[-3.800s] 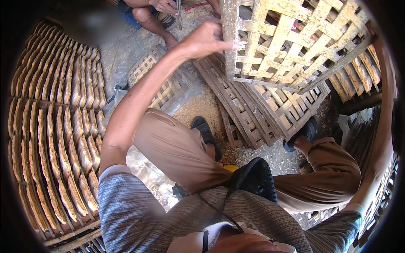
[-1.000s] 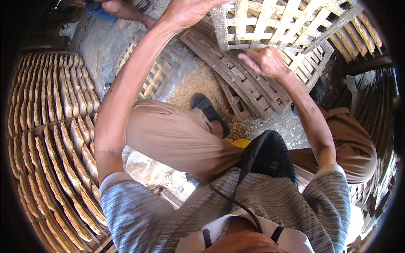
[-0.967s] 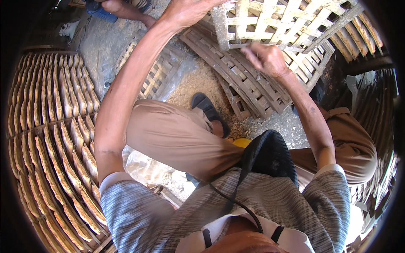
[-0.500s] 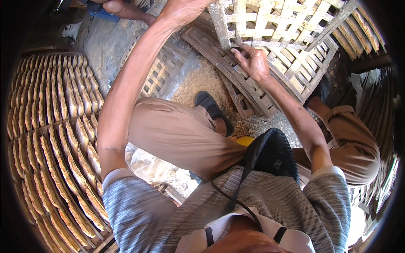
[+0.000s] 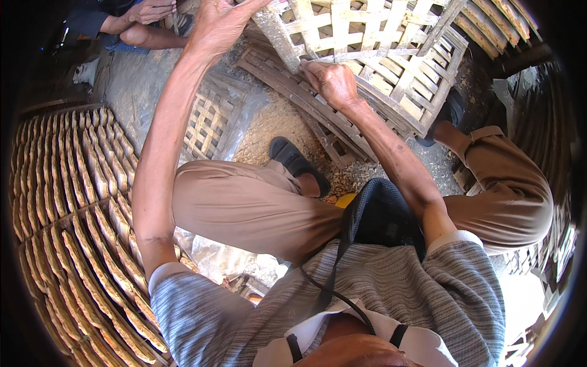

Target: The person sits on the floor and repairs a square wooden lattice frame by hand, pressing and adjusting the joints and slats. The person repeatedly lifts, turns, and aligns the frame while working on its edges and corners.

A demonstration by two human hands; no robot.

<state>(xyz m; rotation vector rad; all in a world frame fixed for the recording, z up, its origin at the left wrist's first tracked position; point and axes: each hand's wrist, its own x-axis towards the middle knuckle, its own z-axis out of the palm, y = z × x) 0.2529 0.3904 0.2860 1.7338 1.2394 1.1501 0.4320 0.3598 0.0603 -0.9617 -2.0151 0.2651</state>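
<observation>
Tilted over the stack of trays [image 5: 397, 92], the woven tray [image 5: 361, 27] seems light and stiff, best held by its rim [image 5: 275, 40]. Right hand's [image 5: 333, 82] fingers curl at its lower corner; whether these or left hand's [image 5: 217, 24] grip, I cannot tell.

- Upper woven frame [image 5: 340, 30]: cream strips in a criss-cross lattice, grey-brown border
- Shirt [image 5: 379, 281]: fine dark and light grey stripes
- Trousers [image 5: 257, 205]: plain brown
- Sandals [image 5: 297, 164]: black
- Slabs [image 5: 79, 251] at left: orange-brown edges, whitish faces, in repeating rows
- Floor [image 5: 136, 92]: grey, with tan crumbs [image 5: 260, 131]
</observation>
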